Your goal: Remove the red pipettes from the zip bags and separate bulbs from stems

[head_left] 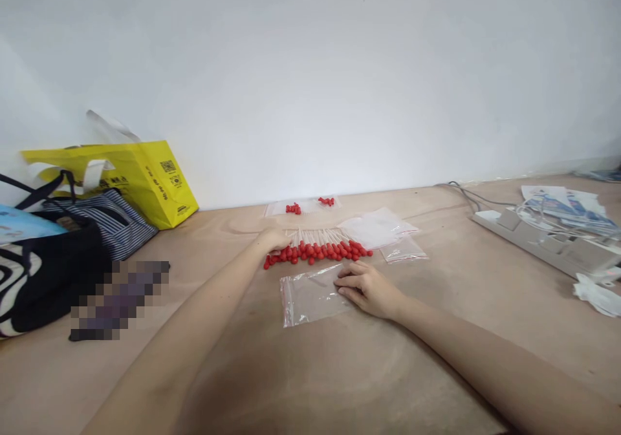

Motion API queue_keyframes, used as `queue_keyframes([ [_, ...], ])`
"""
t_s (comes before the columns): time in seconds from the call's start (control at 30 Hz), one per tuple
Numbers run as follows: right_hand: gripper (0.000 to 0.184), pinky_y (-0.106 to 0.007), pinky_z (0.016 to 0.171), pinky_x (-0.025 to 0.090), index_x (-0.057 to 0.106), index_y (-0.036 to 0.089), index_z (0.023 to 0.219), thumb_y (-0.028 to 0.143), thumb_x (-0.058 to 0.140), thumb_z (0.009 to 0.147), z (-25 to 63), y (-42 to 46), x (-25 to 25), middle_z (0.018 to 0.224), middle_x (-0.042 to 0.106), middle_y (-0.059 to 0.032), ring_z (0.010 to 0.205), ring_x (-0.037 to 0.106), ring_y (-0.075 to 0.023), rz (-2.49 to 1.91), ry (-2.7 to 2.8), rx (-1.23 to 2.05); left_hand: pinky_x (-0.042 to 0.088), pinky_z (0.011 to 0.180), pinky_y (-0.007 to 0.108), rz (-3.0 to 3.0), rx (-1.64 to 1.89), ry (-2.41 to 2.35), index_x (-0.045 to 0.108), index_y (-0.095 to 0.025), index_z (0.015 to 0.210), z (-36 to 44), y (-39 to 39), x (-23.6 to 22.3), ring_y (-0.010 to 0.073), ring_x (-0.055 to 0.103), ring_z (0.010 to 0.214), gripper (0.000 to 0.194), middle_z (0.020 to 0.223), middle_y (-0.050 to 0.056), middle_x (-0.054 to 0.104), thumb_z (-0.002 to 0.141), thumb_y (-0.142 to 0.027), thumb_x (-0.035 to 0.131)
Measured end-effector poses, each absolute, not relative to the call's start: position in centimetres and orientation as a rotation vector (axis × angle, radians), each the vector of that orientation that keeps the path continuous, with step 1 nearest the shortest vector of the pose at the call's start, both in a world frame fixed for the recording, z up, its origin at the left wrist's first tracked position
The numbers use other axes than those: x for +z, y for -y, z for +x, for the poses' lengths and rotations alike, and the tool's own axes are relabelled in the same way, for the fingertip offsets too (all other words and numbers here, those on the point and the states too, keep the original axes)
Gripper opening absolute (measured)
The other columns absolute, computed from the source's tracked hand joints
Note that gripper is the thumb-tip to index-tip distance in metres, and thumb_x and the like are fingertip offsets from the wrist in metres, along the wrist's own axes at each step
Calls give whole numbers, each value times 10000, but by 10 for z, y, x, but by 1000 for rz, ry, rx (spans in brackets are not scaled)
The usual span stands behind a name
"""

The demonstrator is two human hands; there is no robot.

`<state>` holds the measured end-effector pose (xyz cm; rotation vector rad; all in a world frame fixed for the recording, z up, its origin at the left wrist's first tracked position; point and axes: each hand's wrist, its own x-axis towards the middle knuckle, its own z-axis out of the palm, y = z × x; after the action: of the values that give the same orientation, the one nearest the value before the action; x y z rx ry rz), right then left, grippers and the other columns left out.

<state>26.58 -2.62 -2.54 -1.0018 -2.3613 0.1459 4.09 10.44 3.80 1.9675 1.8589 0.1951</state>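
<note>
A row of thin white sticks with red bulb-shaped tips [310,251] lies on the table, tips toward me. At the row's left end is my left hand [272,240], its fingers curled together against the sticks; what lies between them is hidden. In front of the row a clear zip bag [313,299] lies flat, its zip edge to the left. My right hand [366,286] rests on the bag's right end, fingers stretched out and slightly bent, gripping nothing.
Behind the row lie bags with red-tipped sticks [294,209]. Further clear bags [378,228] are stacked to the right. A white power strip [543,244] with cables stands far right. A yellow bag [169,189], a striped pouch [123,222] and a black bag [63,280] stand left.
</note>
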Motion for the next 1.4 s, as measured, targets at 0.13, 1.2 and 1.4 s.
queue_keyframes([
  [0.13,188,-302,760,422,642,206,900,236,471,828,265,27,-25,903,594,-61,838,531,-162,-1008,2365,137,441,467,305,1930,141,-1976,562,-109,576,37,-102,43,229,586,533,329,513,68,569,730,-398,535],
  [1.2,219,-224,506,375,495,180,686,381,469,768,280,9,-14,598,550,5,531,489,-110,-1187,1550,599,381,916,392,2597,722,-1232,448,-206,1086,8,33,0,215,450,1068,289,1127,87,486,820,-319,437],
  [1.4,260,-255,547,401,567,156,775,392,493,695,349,-27,-8,675,636,-47,557,553,-144,-1653,1063,333,399,896,381,2628,661,-1225,453,-202,1066,9,30,0,216,467,1043,279,1105,84,492,805,-301,448],
])
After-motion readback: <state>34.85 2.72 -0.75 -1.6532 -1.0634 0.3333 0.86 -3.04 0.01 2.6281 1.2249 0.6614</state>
